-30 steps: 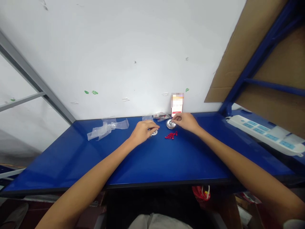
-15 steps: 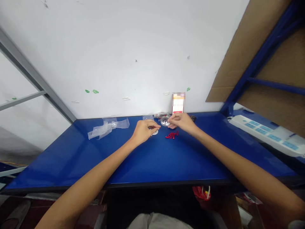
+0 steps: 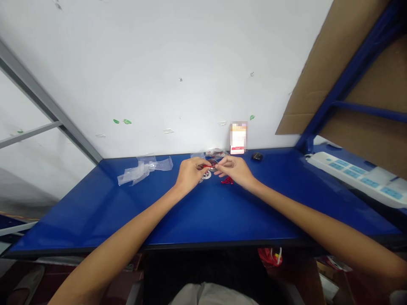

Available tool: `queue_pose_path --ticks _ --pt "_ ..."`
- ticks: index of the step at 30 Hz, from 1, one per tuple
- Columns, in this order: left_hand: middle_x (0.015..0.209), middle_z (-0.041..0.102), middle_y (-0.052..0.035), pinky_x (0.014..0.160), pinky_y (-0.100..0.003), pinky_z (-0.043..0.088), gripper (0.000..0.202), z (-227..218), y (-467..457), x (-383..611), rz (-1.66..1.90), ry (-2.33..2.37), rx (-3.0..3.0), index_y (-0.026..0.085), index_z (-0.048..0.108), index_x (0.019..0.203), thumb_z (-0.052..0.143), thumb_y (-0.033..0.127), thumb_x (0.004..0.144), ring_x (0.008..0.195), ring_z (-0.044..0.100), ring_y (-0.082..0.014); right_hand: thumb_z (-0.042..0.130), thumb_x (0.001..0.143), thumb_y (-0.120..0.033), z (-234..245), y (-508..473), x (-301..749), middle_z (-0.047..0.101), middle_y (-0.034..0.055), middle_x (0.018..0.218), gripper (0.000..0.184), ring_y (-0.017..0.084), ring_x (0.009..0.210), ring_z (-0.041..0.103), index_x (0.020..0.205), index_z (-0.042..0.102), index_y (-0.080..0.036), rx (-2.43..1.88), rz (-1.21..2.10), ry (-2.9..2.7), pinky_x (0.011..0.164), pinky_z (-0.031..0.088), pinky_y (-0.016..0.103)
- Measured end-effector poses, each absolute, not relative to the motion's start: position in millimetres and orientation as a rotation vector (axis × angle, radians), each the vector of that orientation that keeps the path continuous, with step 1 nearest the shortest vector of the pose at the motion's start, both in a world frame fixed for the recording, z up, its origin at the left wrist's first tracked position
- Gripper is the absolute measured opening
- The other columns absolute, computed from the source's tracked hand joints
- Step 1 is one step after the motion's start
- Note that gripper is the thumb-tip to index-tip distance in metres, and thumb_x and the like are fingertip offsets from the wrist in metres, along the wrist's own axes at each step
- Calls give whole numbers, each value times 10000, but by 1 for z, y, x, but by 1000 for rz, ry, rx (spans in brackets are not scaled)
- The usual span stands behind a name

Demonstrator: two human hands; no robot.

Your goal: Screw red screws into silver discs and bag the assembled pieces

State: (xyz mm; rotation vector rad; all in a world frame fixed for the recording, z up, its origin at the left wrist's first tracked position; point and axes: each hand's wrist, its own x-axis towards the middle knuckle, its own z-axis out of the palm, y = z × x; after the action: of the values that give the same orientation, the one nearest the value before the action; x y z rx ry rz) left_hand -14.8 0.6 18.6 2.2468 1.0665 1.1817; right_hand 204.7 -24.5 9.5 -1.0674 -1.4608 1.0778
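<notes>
In the head view, we see a blue table (image 3: 190,220) with a dark front edge, set against a white wall (image 3: 143,63) marked by screws, scuffs and green scraps. Near the table's far edge, our right hand (image 3: 237,170) grips a shiny round metal piece (image 3: 213,162) by its rim, between the two hands. The left grip, just beside it, is pinched on a thin red strand (image 3: 207,166); a pale disc (image 3: 206,175) lies below those fingers, and a red cord (image 3: 227,181) lies near the right hand. Behind stand a lit phone (image 3: 238,142), leaning on the wall, and a plastic packet (image 3: 216,152). A small black object (image 3: 257,156) rests to the right, clear plastic bags (image 3: 143,170) to the left. Farther right we have a white power strip (image 3: 352,176), a blue metal frame (image 3: 343,76) and brown cardboard (image 3: 305,93).
</notes>
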Motion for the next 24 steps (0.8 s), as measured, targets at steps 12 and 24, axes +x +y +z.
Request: queue_pose_path --ticks 12,24 --pt "958 835 -42 772 -316 602 71 16 1 -13 1240 1134 2144 229 843 925 813 182 881 854 797 -226 919 745 -611 12 -28 199 819 88 841 487 293 869 843 831 692 -188 -1033 1126 -1456 728 695 357" --pt "876 831 -44 641 -278 585 51 20 -7 -8 1206 1120 1925 208 842 876 808 180 852 736 778 -204 841 855 -470 4 -32 199 822 52 925 285 264 894 824 885 691 -230 -1020 866 -1659 872 685 423"
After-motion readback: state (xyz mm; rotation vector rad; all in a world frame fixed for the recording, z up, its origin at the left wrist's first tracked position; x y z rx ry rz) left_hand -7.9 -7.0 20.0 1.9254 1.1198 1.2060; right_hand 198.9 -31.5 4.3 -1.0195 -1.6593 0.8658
